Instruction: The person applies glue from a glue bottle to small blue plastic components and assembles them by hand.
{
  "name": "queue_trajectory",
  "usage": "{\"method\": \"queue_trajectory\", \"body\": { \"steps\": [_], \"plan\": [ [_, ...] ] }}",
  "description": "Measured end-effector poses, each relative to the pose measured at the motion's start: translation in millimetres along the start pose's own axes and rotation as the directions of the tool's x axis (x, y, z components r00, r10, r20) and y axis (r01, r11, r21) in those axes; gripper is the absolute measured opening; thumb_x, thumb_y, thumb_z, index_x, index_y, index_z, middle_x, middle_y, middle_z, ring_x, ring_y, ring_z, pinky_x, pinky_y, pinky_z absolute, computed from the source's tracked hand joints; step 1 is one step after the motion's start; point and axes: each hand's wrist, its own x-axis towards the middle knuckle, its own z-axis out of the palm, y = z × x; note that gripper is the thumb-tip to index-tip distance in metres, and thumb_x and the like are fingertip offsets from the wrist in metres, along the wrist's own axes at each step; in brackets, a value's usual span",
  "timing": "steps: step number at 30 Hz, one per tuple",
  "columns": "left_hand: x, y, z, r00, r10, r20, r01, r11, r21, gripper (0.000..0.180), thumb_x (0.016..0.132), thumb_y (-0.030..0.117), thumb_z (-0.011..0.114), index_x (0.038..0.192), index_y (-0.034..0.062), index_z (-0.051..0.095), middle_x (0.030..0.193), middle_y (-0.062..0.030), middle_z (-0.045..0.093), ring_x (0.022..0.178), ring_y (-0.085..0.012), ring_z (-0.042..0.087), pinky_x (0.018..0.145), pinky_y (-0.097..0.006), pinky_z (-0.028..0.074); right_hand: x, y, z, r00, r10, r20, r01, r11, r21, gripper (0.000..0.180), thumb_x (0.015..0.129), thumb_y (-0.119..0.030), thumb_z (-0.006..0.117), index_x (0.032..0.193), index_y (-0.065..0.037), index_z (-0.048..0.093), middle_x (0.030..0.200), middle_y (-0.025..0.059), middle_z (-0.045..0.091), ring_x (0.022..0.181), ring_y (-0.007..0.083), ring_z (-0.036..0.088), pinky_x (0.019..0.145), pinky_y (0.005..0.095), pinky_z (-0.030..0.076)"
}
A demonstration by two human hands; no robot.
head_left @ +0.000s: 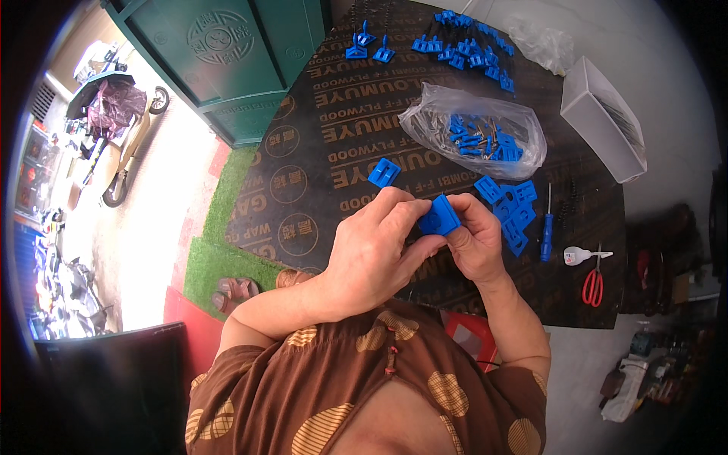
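In the head view, gripping a small blue plastic piece (440,218) with left fingers (402,205) and right fingers (478,214), narrowed onto it. Just beyond the left fingers, on the dark bench (303,155): a single flat blue part (384,173). Right of the right fingers: loose blue parts (517,212), then a blue screwdriver (546,239). Farther beyond: a clear bag (425,117).

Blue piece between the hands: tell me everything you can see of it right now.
The blue piece is small, angular and smooth, and looks like plastic. A flat, squarish face shows, tilted rather than level. It is held above the dark tabletop, in front of the person's body. The left hand grips it from its left and the right hand from its right. The fingers hide part of its edges, so its full outline and any finer parts cannot be told.
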Motion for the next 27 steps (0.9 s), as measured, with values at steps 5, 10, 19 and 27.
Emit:
{"method": "queue_trajectory", "body": {
  "steps": [5,10,19,27],
  "plan": [
    [-0.3,0.4,0.0,1.0,0.002,-0.001,-0.002,1.0,0.008,0.038,0.069,0.012,0.077,0.1,0.0005,0.059,0.09,-0.0115,0.057,0.072,-0.0295,0.062,0.058,-0.037,0.051,0.0,1.1,0.4,1.0,-0.004,-0.005,0.004,1.0,0.005,0.03,0.092,-0.016,0.06,0.115,0.003,0.052,0.095,0.0066,0.061,0.076,0.0107,0.059,0.068,0.0236,0.051],
    [0.2,1.4,-0.4,1.0,0.006,0.0,-0.006,1.0,0.014,0.037,0.069,0.012,0.077,0.099,0.0005,0.059,0.09,-0.0114,0.056,0.072,-0.0296,0.062,0.058,-0.037,0.051,0.9,-0.4,0.6,1.0,-0.002,0.002,0.002,1.0,-0.008,0.032,0.091,-0.019,0.061,0.114,0.003,0.053,0.095,0.0062,0.061,0.077,0.0106,0.059,0.068,0.0232,0.051],
    [-0.2,1.6,-1.0,1.0,0.002,0.006,-0.003,1.0,0.015,0.036,0.069,0.012,0.077,0.099,0.0004,0.059,0.089,-0.0112,0.056,0.071,-0.0294,0.061,0.058,-0.037,0.051,0.4,0.9,-0.1,1.0,-0.005,0.006,0.005,0.999,-0.038,0.031,0.091,-0.019,0.061,0.113,0.002,0.053,0.095,0.0057,0.06,0.077,0.0099,0.058,0.068,0.0227,0.051],
    [0.4,-0.2,-0.7,1.0,-0.016,0.011,0.016,1.0,-0.025,0.036,0.069,0.01,0.077,0.098,0.0003,0.059,0.089,-0.0113,0.056,0.07,-0.0297,0.061,0.057,-0.037,0.051,0.5,1.5,0.2,1.0,-0.007,0.009,0.008,1.0,-0.011,0.03,0.091,-0.016,0.061,0.114,0.002,0.052,0.094,0.0056,0.06,0.076,0.0099,0.058,0.068,0.0227,0.051]
  ]
}}
